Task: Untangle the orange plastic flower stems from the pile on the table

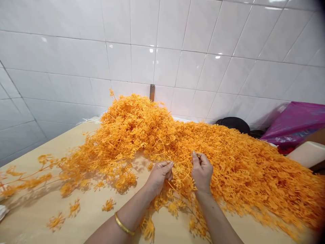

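My left hand is closed in a pinch on an orange artificial flower stem, near the middle of the table. Just to its right, my right hand also pinches a thin part of this orange spray, fingertips raised. Frilly orange flower heads hang between and below both hands. Behind them rises a tall heap of the same orange flowers. A wide, dense pile of orange flowers spreads to the right of my right hand. My fingers hide exactly where the stem is held.
Loose flower heads lie on the pale wooden table at left, with long stems reaching the left edge. White tiles form the wall behind. A black round object, a purple bag and a cream container stand at right.
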`<state>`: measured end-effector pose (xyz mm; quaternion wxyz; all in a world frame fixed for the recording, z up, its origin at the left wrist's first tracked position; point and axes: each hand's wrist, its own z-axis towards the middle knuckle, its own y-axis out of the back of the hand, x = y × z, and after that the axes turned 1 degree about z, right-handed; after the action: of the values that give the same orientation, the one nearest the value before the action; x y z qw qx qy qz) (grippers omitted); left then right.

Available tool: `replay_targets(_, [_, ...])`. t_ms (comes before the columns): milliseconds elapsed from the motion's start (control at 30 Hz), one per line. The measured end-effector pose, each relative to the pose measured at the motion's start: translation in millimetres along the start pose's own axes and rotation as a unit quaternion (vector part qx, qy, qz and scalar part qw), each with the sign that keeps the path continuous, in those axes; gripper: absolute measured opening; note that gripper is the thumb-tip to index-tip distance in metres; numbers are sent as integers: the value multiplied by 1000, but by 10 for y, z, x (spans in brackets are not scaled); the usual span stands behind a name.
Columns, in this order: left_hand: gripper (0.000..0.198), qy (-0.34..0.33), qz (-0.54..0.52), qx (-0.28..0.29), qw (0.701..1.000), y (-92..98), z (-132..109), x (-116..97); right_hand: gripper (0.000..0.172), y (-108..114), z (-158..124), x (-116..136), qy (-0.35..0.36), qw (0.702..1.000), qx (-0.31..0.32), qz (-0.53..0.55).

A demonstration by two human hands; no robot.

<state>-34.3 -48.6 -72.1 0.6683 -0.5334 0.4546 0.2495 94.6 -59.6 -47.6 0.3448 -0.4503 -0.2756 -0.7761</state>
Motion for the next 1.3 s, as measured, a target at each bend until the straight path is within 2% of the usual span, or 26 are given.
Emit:
replay_targets(67, [41, -5, 5, 1, 1000, 48, -10, -18, 28, 91, 110, -37, -13, 996, -70, 61])
replay_targets(133, [40, -17, 7, -11, 1000, 123, -23, -57, 27, 209, 234, -91, -23, 978, -162, 129])
replay_targets(200, [38, -33, 25, -20, 999, 185, -32, -96, 25, 295, 315, -130, -42, 969, -185, 159])
replay_targets(300, [36, -36, 52, -11, 998, 204, -30, -112, 22, 295, 299, -119, -57, 977, -110, 176])
replay_targets(400, [37, -29, 46, -8, 999, 180, -15, -79, 30, 195, 197, -44, -37, 980, -29, 192])
replay_targets(467, [40, -21, 49, -12, 999, 169, -6, -60, 30, 133, 133, 5, -34, 981, 26, 191])
replay_targets(633, [42, -5, 87, -21, 996, 162, -12, -70, 20, 49, 8, 86, 22, 981, 164, 105])
replay_targets(767, [41, -9, 102, 3, 995, 161, -23, -72, 27, -18, -80, 118, 108, 958, 266, -8])
replay_targets(867, [43, -4, 92, 32, 995, 163, -20, -60, 17, -67, -123, 112, 131, 937, 323, -11])
replay_targets(933, [45, 8, 71, 46, 996, 165, -14, -57, 13, -83, -127, 88, 108, 939, 325, 21])
replay_targets(1033, [47, 21, 55, 43, 997, 163, -7, -65, 18, -82, -90, 24, 30, 964, 250, 83])
replay_targets(1133, [43, 35, 55, 15, 998, 145, -16, -83, 22, -70, -36, -31, -41, 970, 202, 129])
replay_targets(1233, [37, 50, 71, 4, 996, 107, -51, -106, 24, -69, -17, -42, -51, 965, 220, 135])
replay_targets(1300, [28, 52, 71, 24, 996, 80, -77, -119, 25, -72, -23, -34, -33, 963, 236, 126])
